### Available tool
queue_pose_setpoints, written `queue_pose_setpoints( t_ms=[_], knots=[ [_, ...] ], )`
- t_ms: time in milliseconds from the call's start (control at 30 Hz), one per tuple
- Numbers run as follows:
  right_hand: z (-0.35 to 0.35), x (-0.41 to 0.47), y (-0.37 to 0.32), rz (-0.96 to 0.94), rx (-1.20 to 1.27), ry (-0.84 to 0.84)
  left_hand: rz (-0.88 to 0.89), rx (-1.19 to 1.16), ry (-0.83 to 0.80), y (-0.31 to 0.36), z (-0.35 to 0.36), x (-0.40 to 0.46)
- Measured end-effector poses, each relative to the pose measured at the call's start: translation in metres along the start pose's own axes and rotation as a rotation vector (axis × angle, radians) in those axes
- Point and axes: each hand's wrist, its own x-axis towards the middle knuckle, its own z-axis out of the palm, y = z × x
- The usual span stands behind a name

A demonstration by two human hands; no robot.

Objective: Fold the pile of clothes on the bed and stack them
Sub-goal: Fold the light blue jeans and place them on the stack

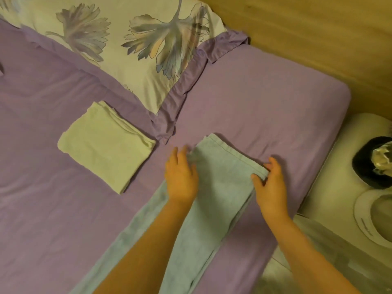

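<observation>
While one folded cream towel (106, 145) is lying finished on the bed (254, 98), I am flattening the long blue towel (220, 187). My left hand (181, 179) is pressing it, grip released; my right hand (270, 183) is pinching its corner.

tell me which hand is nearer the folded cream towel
Left. The left hand rests flat on the blue towel, just right of the folded cream towel. The right hand pinches the blue towel's far right corner, farther away.

floral pillow (135, 39) lies before a wooden wall (318, 28).
</observation>
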Motion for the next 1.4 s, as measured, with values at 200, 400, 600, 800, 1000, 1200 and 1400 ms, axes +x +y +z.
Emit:
queue_pose_setpoints(
  t_ms=[200, 400, 600, 800, 1000, 1200, 1400],
  knots=[
    [0.026, -0.03, -0.01, -0.711, -0.647, -0.027, -0.153, 0.315, -0.182, -0.08, 0.022, -0.119],
    [0.034, -0.046, 0.015, -0.581, -0.914, -0.245, -0.312, 0.378, -0.254, -0.141, 0.017, -0.186],
    [0.08, -0.1, -0.007, -0.868, -0.998, -0.399, -0.472, 0.311, -0.284, -0.193, 0.0, -0.266],
    [0.167, -0.217, -0.011, -1.052, -1.092, -0.752, -0.629, 0.245, -0.282, -0.239, -0.026, -0.34],
    [0.231, -0.318, -0.018, -1.25, -1.208, -0.982, -0.86, 0.165, -0.258, -0.303, -0.052, -0.417],
    [0.21, -0.342, -0.002, -1.399, -1.157, -1.206, -0.768, 0.137, -0.258, -0.339, -0.06, -0.456],
    [0.189, -0.355, 0.008, -1.47, -1.116, -1.161, -0.691, 0.116, -0.199, -0.355, -0.052, -0.461]
  ],
)
